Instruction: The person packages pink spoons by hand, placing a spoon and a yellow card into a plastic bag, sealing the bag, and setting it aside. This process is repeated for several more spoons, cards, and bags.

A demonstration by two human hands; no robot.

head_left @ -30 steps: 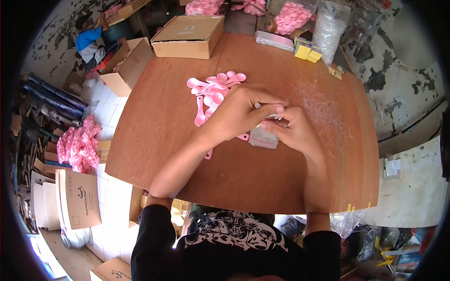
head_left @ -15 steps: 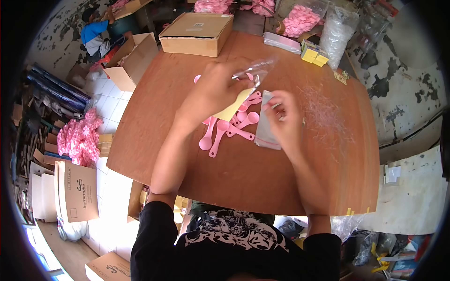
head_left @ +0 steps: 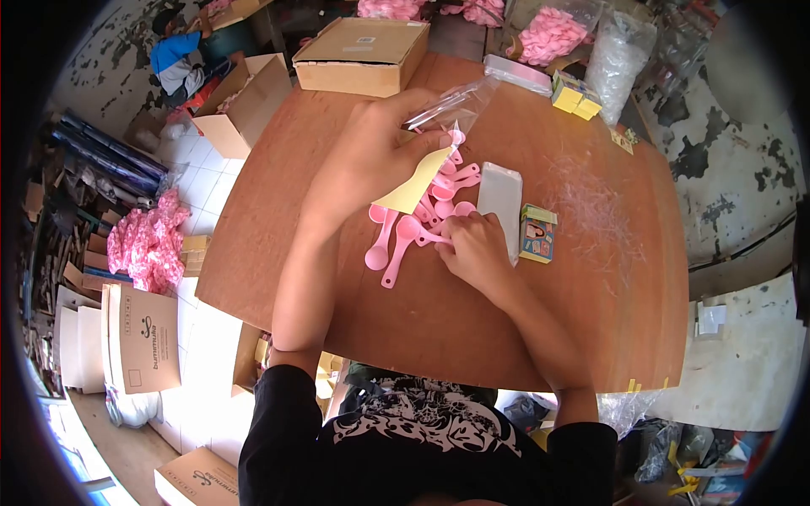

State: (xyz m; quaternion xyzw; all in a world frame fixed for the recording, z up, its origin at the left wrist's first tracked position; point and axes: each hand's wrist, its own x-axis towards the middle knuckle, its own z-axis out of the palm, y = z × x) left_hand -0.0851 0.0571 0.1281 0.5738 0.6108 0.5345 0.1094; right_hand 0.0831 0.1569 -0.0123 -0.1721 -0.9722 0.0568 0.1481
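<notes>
While the left hand [head_left: 384, 152] grips a crinkled clear plastic bag [head_left: 460, 103] and one flat yellow card [head_left: 413, 190], the right hand [head_left: 474, 244] has curled fingers touching a spoon handle; whether they have closed on it, I cannot tell. The smooth pink plastic spoons [head_left: 407, 228], with round bowls and slim handles, lie heaped near the middle of the brown table [head_left: 422, 329]. They overlap too much to count, but two handled bowls show plainly at the heap's 7 o'clock. From the heap, one glossy, oblong pack [head_left: 502, 194] and one small printed box [head_left: 537, 234] sit toward 3 o'clock, wispy strands [head_left: 591, 198] beyond, and one cardboard carton [head_left: 363, 57] at 11.
</notes>
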